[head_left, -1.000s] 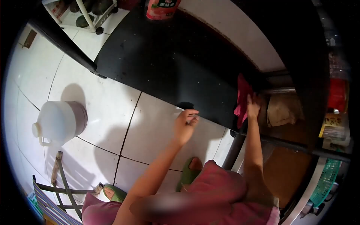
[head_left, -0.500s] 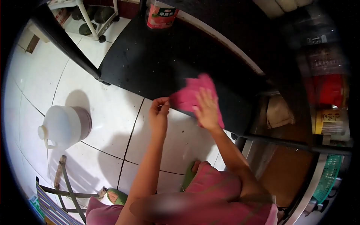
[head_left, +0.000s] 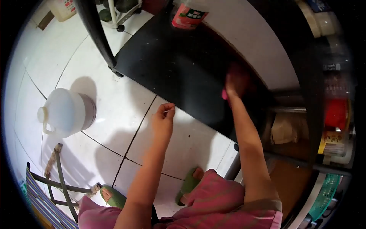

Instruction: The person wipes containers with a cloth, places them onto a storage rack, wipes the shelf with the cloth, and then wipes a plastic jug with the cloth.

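Observation:
My right hand [head_left: 235, 86] reaches far over the black shelf board [head_left: 164, 65], toward its back right part. A pink cloth [head_left: 225, 94] is under and around this hand, mostly in shadow and blurred. Its fingers are hard to separate, but the hand is on the cloth. Near the board's front edge, my left hand [head_left: 164, 116] is closed, thumb and fingers pinched together around something small and pale that I cannot make out. A bottle with a pink label [head_left: 187, 17] stands at the board's back left end.
A white jug [head_left: 68, 112] stands on the tiled floor at the left. A folding stool [head_left: 49, 198] is at the lower left. A black post [head_left: 95, 34] rises at the board's left corner. At the right are a brown bag [head_left: 286, 128] and a green basket [head_left: 324, 196].
My right hand has moved with the pink cloth from the board's front edge to farther back and right. My left hand stays closed near the front edge. The view has shifted.

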The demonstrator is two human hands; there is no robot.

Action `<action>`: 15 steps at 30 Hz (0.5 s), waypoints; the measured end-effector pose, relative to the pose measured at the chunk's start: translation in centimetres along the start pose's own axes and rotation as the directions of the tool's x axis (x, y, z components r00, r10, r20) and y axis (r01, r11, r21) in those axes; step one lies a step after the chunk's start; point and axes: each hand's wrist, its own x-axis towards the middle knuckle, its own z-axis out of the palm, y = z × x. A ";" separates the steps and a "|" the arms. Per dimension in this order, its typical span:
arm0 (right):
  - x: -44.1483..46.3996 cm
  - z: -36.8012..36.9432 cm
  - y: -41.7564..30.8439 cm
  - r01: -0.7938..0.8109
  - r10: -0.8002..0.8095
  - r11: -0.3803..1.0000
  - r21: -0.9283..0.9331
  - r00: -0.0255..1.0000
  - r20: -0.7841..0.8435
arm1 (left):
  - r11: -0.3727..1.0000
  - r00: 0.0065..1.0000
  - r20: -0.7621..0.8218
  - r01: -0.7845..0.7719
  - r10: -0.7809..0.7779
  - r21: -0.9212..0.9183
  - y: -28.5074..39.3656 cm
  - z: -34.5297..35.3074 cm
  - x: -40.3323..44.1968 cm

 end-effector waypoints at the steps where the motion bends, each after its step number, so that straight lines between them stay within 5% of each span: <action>1: 0.9 -1.2 -4.4 0.174 -0.175 0.983 0.055 0.985 0.003 | 0.997 1.000 0.002 0.016 -0.016 -0.073 -0.7 0.5 0.2; 2: 1.4 2.1 -8.0 0.396 -0.357 0.918 0.009 0.838 -0.412 | 0.998 1.000 -0.003 0.015 -0.015 -0.061 -0.1 0.9 0.0; 3: -1.1 0.0 -12.4 0.170 -0.271 0.699 0.695 0.962 0.038 | 0.998 1.000 -0.007 -0.004 0.004 -0.058 -0.1 1.4 0.0; 4: -2.5 -4.1 -15.4 0.366 -0.505 0.692 0.622 0.862 0.055 | 0.998 1.000 -0.010 -0.025 0.024 -0.059 0.0 1.8 0.1; 6: -7.5 -5.6 -19.2 0.786 -0.745 0.592 0.176 0.618 -0.251 | 0.997 0.998 0.001 -0.066 0.067 -0.046 -1.0 2.0 1.1; 8: -9.4 -6.0 -16.9 0.811 -0.806 0.361 0.460 0.520 -0.283 | 0.994 0.995 0.007 -0.102 0.103 -0.033 -1.2 1.9 1.3; 10: -10.0 -5.3 -11.7 0.733 -0.726 0.526 0.431 0.651 -0.220 | 0.998 0.975 0.223 0.018 -0.003 -0.064 -1.2 1.9 0.9; 11: -10.1 -5.1 -8.7 0.671 -0.632 0.608 0.424 0.733 -0.254 | 1.000 0.978 0.209 -0.025 0.027 -0.014 -1.7 1.7 0.6; 12: -9.9 -2.2 -4.8 0.444 -0.454 0.744 0.500 0.884 -0.110 | 1.000 0.980 0.200 -0.015 0.019 -0.024 -1.7 1.4 0.5; 13: -9.3 -2.3 -1.7 0.050 -0.182 0.795 0.605 0.970 0.160 | 0.999 0.986 0.166 -0.033 0.025 0.042 -1.5 1.0 0.3; 14: -8.8 1.4 2.0 0.008 0.025 0.761 0.649 0.999 -0.041 | 0.993 0.991 0.130 -0.048 0.034 0.111 -1.5 0.7 0.2; 15: -6.0 4.6 6.4 -0.237 0.201 0.835 0.496 0.971 0.126 | 0.993 0.993 0.118 -0.037 0.024 0.112 -1.8 0.0 0.3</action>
